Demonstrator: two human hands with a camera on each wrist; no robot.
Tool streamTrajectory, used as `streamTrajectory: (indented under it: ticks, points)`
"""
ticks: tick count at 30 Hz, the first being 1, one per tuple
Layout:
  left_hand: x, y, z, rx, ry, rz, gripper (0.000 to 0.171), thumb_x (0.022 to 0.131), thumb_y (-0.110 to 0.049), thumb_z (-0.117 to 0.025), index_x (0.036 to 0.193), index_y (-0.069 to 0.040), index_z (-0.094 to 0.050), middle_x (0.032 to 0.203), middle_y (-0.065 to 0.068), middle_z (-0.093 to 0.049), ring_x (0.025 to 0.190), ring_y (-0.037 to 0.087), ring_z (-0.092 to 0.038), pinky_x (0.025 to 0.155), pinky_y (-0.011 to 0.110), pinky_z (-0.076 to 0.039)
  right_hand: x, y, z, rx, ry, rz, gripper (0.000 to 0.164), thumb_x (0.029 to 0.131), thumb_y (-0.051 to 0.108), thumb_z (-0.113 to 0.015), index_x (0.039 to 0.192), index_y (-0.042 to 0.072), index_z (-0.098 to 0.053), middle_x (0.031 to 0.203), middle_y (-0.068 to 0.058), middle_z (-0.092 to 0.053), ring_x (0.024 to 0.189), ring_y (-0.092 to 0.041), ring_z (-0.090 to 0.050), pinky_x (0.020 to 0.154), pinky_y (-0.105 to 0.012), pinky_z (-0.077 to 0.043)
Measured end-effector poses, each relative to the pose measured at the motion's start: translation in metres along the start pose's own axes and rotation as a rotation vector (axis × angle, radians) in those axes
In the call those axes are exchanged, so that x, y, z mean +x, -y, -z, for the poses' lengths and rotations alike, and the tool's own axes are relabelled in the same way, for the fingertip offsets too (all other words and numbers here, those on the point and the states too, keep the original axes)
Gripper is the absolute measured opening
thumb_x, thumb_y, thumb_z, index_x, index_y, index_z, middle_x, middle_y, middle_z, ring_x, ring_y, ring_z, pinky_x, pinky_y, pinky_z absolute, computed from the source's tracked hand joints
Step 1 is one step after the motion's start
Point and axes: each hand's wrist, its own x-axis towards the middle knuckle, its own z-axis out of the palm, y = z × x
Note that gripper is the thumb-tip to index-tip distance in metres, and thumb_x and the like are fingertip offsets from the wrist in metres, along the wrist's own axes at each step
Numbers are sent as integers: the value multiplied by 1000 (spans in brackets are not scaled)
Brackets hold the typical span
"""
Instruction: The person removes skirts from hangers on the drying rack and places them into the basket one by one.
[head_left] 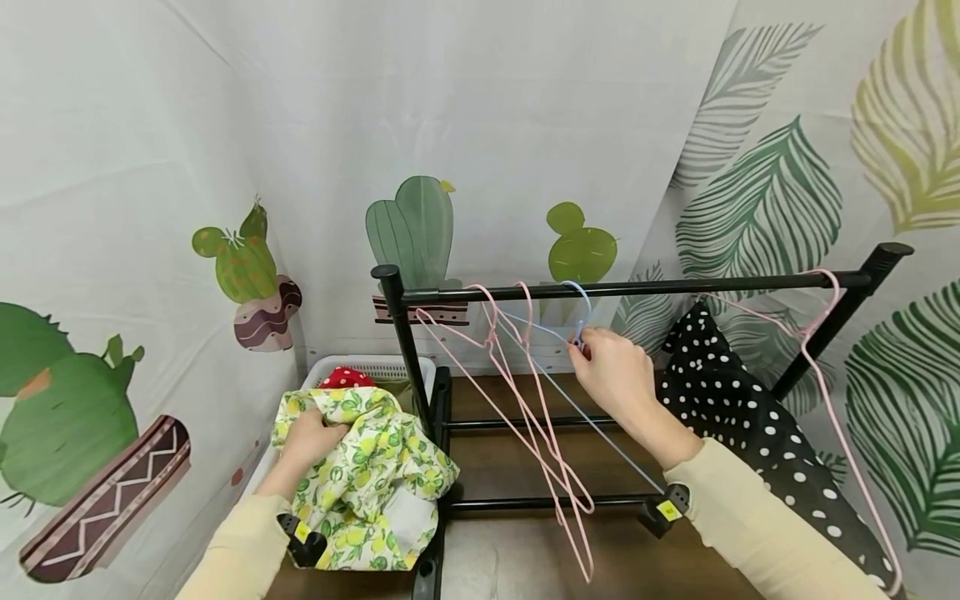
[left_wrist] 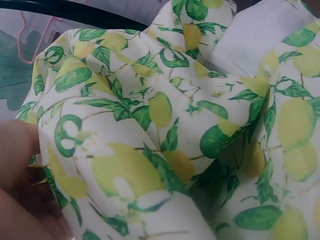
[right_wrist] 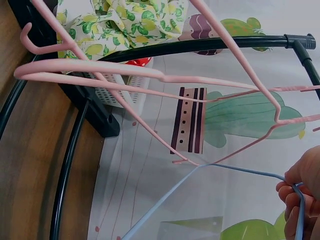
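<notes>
Lemon-print cloth [head_left: 375, 475], white with yellow fruit and green leaves, hangs bunched from my left hand [head_left: 311, 437], which grips its upper edge. In the left wrist view the cloth [left_wrist: 125, 115] fills most of the picture, and part of the left hand [left_wrist: 25, 185] shows at the edge. My right hand [head_left: 618, 379] pinches a blue clothes hanger [head_left: 551, 333] just below its hook, which is at the black rail [head_left: 660, 287]. The right wrist view shows the right hand [right_wrist: 302, 195] around the neck of the blue hanger [right_wrist: 245, 169]. Pink hangers [head_left: 525, 400] hang beside it.
A white basket [head_left: 371, 362] with a red dotted cloth [head_left: 347, 377] stands behind the lemon cloth. At the rail's right end hangs another pink hanger [head_left: 821, 375], with a black polka-dot garment [head_left: 757, 442] by it. The rack's post [head_left: 408, 358] rises between basket and hangers.
</notes>
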Motion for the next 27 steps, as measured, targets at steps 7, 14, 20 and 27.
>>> streamTrajectory:
  ticks: [7,14,20,27]
  points:
    - [0,-8,-10,44,63,-16,51,86,-21,-55,117,18,-47,113,38,-51,91,41,-56,71,47,-48,0,1,0,-3,3,5,32,80,23,-66,57,15,-45,57,1,-51,43,-19,-44,36,-36,-34]
    - [-4,-16,-9,35,72,-51,47,86,-20,-55,116,16,-47,107,35,-53,83,36,-57,66,44,-48,-1,0,0,-7,-7,14,32,80,22,-66,57,16,-45,58,0,-52,44,-20,-46,37,-37,-35]
    - [-5,-25,-2,21,127,-80,33,88,-28,-57,85,4,-53,63,8,-45,49,17,-39,46,29,-35,-2,-2,-2,-1,-29,15,32,79,21,-67,56,15,-45,58,0,-52,43,-21,-46,37,-39,-36]
    - [-11,-31,-6,-1,215,-84,48,84,-31,-64,50,-16,-33,45,-6,-23,40,9,-21,40,23,-27,-2,-1,-3,2,-25,12,31,79,21,-67,57,14,-47,59,-1,-53,45,-23,-49,39,-41,-38]
